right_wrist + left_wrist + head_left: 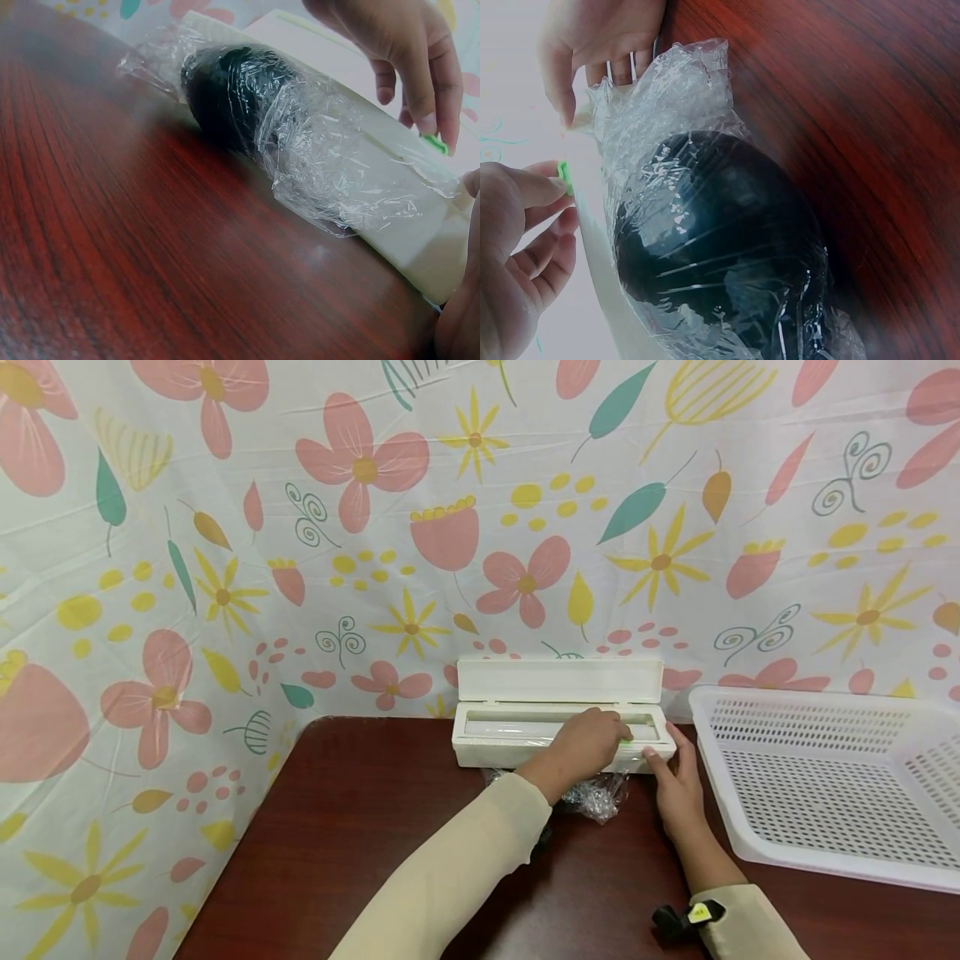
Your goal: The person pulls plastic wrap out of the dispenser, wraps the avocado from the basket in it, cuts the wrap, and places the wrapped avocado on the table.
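The left hand [588, 739] reaches over the front of a white box [487, 755] and pinches a small green tab [436, 144] between thumb and forefinger. The tab sits at their tips, by the box's front edge and toward its right end; the other fingers curl loosely and have hold of nothing that shows. The right hand [681, 781] grips the box's right end, thumb on the front edge and fingers along the side, just beside the tab. The lid [558, 681] stands open at the back, and a pale roll [510, 727] lies inside. A dark rounded thing [712, 217] wrapped in clear film [322, 161] rests on the table [337, 827] against the box's front, below the left hand, with neither hand holding it.
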Available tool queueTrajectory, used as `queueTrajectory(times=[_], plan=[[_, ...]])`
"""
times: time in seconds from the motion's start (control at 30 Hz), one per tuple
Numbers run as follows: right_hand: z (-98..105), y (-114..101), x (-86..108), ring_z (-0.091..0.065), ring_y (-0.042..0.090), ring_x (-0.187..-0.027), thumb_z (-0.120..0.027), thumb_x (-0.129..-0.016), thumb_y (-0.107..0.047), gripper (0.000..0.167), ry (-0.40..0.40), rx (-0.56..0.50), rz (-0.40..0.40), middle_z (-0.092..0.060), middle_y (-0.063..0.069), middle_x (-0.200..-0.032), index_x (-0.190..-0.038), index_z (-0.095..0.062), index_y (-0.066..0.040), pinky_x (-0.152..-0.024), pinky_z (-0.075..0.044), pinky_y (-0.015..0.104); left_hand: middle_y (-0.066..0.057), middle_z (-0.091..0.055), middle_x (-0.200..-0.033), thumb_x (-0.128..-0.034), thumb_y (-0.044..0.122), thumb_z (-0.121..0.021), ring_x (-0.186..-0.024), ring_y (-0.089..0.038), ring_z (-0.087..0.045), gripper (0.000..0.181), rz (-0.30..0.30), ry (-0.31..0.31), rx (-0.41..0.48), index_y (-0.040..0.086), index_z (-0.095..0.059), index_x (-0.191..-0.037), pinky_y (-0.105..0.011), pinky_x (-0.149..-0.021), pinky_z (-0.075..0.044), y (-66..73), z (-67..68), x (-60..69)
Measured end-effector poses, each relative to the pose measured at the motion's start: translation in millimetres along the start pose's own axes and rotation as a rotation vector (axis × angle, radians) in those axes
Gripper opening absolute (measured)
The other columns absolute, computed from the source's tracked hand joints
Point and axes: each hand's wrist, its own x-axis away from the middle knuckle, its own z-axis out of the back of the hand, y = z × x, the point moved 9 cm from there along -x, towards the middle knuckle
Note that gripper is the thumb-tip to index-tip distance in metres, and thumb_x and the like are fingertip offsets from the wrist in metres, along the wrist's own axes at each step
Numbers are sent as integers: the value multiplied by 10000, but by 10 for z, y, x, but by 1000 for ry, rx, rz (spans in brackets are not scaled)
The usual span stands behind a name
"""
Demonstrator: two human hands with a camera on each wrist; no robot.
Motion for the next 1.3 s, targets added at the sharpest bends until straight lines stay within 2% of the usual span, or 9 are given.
queueTrajectory(times=[0.87,1.1,1.3], plan=[[-7,10,-3,-375,19,-1298,-520,-1051,-132,639,-13,-21,2,-284,87,-1619,-1614,-226,-198,-917,-354,47,143,-677,-1234,-1071,196,-482,-1101,-68,-633,334,10,7,-7,344,-698,-1278,-191,-967,-503,-58,-61,11],[3,20,-8,-385,10,-1269,-509,-1051,-111,625,-10,-34,16,-310,103,-1599,-1610,-235,-164,-925,-355,55,122,-690,-1222,-1069,200,-500,-1083,-75,-650,313,-14,30,-20,319,-706,-1272,-186,-949,-508,-43,-2,45],[-2,16,-7,-384,22,-1280,-506,-1054,-120,624,-13,-36,17,-306,101,-1599,-1612,-232,-171,-924,-360,55,124,-690,-1224,-1069,188,-495,-1085,-73,-649,321,-10,28,-12,319,-705,-1274,-177,-952,-504,-52,-1,53]])
